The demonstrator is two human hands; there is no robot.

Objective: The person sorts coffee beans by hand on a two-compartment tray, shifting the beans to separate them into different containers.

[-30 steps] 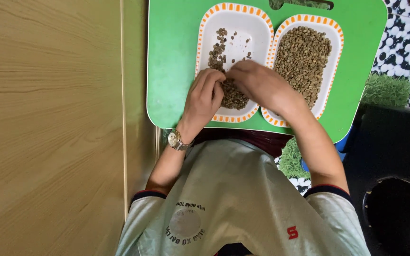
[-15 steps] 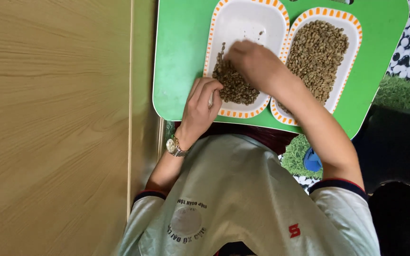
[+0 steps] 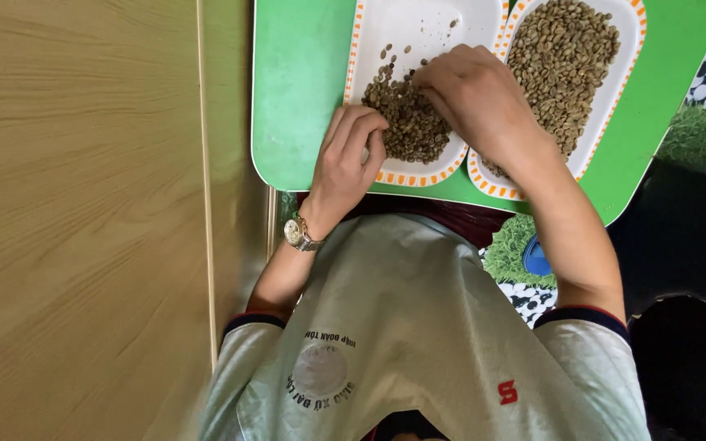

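Two white oblong trays with orange-dashed rims lie side by side on a green board [image 3: 296, 98]. The left tray [image 3: 418, 20] holds a pile of greenish-brown beans [image 3: 410, 126] at its near end and a few loose ones farther up. The right tray [image 3: 629, 61] is filled with the same beans [image 3: 565, 57]. My left hand [image 3: 349, 159], with a wristwatch [image 3: 296, 233], curls its fingers over the left tray's near-left rim beside the pile. My right hand [image 3: 480, 94] reaches across both trays, bent fingers touching the top of the pile; its fingertips are hidden.
A pale wooden panel [image 3: 83, 220] fills the left side. My grey shirt [image 3: 402, 327] takes up the lower middle. Black-and-white patterned fabric with green tufts [image 3: 688, 135] and a dark object [image 3: 688, 359] lie to the right; something blue [image 3: 537, 257] shows under my right forearm.
The camera view has shifted, so the trays sit higher in frame. My right hand pulled back toward me along the left tray, gathering beans into the pile. My left hand stayed at the rim.
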